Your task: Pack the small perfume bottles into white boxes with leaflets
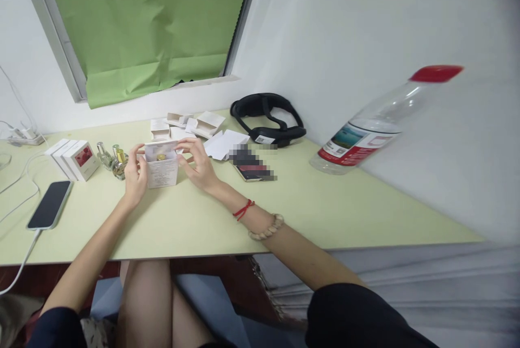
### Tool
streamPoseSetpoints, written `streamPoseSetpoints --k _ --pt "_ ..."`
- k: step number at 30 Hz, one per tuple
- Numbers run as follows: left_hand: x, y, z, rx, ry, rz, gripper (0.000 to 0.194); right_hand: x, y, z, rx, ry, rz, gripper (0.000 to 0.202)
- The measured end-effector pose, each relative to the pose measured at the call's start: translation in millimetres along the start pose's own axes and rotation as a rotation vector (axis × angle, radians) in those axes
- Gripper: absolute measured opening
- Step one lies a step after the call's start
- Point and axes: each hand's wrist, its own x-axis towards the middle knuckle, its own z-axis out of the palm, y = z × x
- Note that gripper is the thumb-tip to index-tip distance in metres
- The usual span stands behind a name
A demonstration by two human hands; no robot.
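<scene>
A small white box (162, 173) with printed text stands upright between my hands, its top flap raised and a gold cap showing inside the opening. My left hand (136, 173) grips the box's left side, fingers at the upper edge. My right hand (198, 165) is at its upper right, with thumb and fingers curled against the corner and flap. Just left of my left hand stand several small glass bottles (117, 162) with silver and gold caps. Closed white boxes (81, 161) with a red picture stand further left.
Opened white cartons (205, 123) lie behind the box, near a black headset (270, 120). A partly pixelated dark object (248, 166) lies right of my hand. A plastic bottle (361, 136) stands right; a phone (51, 205) with a cable lies left.
</scene>
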Motion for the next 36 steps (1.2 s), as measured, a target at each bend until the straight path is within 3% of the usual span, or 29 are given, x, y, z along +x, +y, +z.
streamPoseSetpoints --k 4,10,19,32,36 --pt "0 -2 1.5 0.035 0.048 0.038 0.032 2 0 -1 0.024 0.027 0.071 0.032" --pt "0 -7 0.7 0.061 -0.029 0.049 0.036 3 -6 -1 0.074 -0.05 0.094 0.037" --pt "-1 -10 0.9 0.097 -0.022 0.103 0.03 1 -6 1 0.141 -0.11 0.137 0.045" --pt "-5 -4 2.6 0.115 -0.015 0.044 0.036 2 0 2 0.158 -0.056 0.147 0.045" --pt "-7 1 2.8 0.133 -0.035 0.048 0.034 2 -3 2 0.07 0.037 0.086 0.04"
